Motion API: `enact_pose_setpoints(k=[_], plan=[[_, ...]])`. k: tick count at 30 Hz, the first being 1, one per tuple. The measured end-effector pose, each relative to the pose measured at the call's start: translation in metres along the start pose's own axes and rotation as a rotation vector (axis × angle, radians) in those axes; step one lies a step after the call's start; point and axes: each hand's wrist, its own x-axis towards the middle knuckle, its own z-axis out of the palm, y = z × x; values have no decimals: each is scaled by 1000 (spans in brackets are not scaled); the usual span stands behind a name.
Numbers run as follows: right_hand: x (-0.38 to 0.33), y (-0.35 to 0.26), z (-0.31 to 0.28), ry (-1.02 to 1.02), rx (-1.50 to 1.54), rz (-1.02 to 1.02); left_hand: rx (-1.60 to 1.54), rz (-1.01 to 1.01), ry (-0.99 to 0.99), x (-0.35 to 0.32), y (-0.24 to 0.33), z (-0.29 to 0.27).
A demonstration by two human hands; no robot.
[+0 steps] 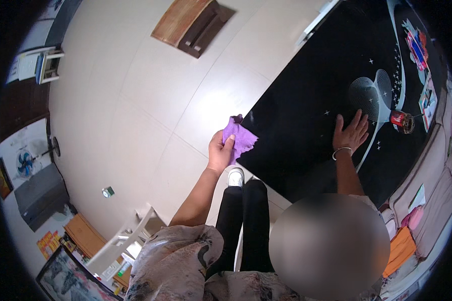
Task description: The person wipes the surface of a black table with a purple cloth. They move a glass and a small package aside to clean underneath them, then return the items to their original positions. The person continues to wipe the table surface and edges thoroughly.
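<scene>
I am leaning over one glossy black desk (306, 115), its top patterned with white swirls and small stars, and wiping at its near-left corner over the pale tiled floor (150, 95). My left hand (220, 152) is closing its grip round one purple cloth (240, 138), thumb pressing the bunched fabric against the desk's edge, where half the cloth is overhanging. My right hand (350, 132) is lying flat and empty on the surface, fingers spread, one bangle (340, 150) circling the wrist. One small red jar (402, 121) is standing near that hand's fingertips, so I judge a wide sweep could be knocking it over. The cloth, hanging partly off the corner, could be slipping down to the floor, and my braced palm is likely smudging the shine.
</scene>
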Motion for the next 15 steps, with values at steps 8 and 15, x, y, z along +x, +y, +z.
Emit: enact_pose_setpoints(k=[8,15], plan=[[-1,1,8,65,-32,-18,-590,-285,30,-54,-31,-21],[3,4,12,112,-32,-48,-1619,-506,-107,-92,-84,-16]])
